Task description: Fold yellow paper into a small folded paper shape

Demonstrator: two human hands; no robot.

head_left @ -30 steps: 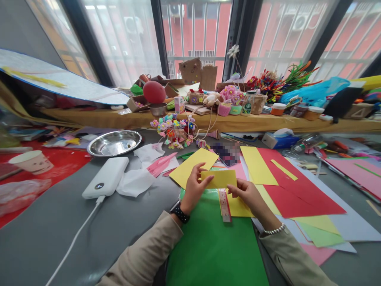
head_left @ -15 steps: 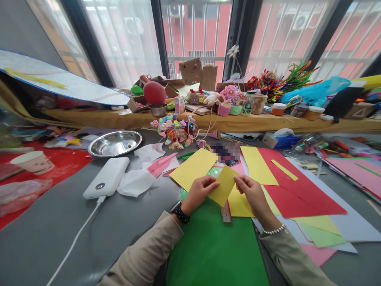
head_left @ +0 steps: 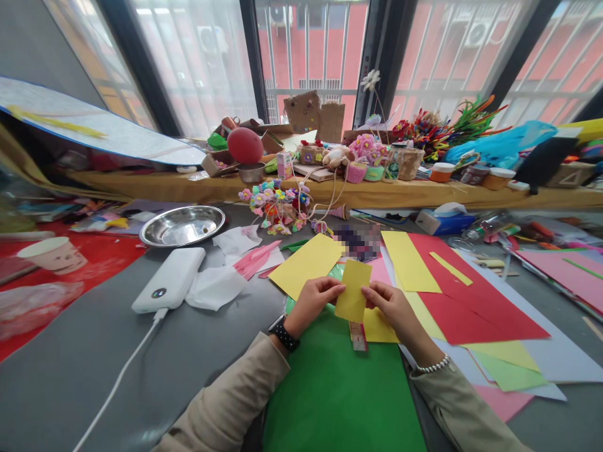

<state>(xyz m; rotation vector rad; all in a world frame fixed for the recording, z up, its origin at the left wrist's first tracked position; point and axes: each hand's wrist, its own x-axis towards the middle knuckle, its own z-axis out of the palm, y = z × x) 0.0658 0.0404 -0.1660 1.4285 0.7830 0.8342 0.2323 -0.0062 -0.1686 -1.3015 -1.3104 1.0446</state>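
A small yellow paper rectangle [head_left: 353,290] is held up between my two hands, nearly upright. My left hand [head_left: 313,302] pinches its left edge between thumb and fingers. On the opposite edge, my right hand [head_left: 390,306] grips it the same way. Beneath the paper lies a ruler [head_left: 358,337], partly covered, on a large green sheet [head_left: 346,389]. Another yellow sheet [head_left: 380,328] shows under my right hand, and a bigger yellow sheet [head_left: 304,265] rests beyond my left hand.
To the right lie a red sheet [head_left: 490,314], a yellow strip [head_left: 450,268] and several coloured papers. A white power bank [head_left: 169,280] with a cable, white tissue [head_left: 217,289] and a metal dish [head_left: 183,227] are on the left. Pipe-cleaner flowers [head_left: 276,204] stand behind.
The small yellow paper has turned from a slanted position to nearly upright. My right hand has shifted slightly left and lower along its edge; my left hand keeps its pinch.
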